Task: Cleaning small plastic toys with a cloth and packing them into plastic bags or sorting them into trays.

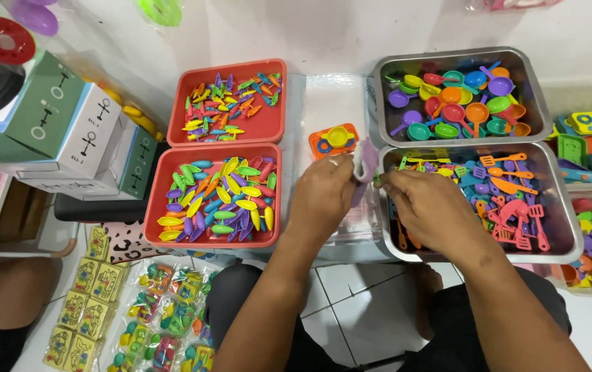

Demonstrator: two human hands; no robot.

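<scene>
Head view: centre frame, left hand (323, 189) and right hand (425, 201) both pinch a clear bag (363, 164); best keep its mouth open, fingertips steady.

Two red trays (221, 148), two steel trays (543, 83), three boxes (89, 145), two hands (323, 196).

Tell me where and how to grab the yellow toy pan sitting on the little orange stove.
Take the yellow toy pan by its rim, pinched from above with two fingers. It sits bowl-up on the orange toy stove, so the rim is exposed all round. The left hand is nearest, just below it; I cannot make out its handle clearly.
</scene>
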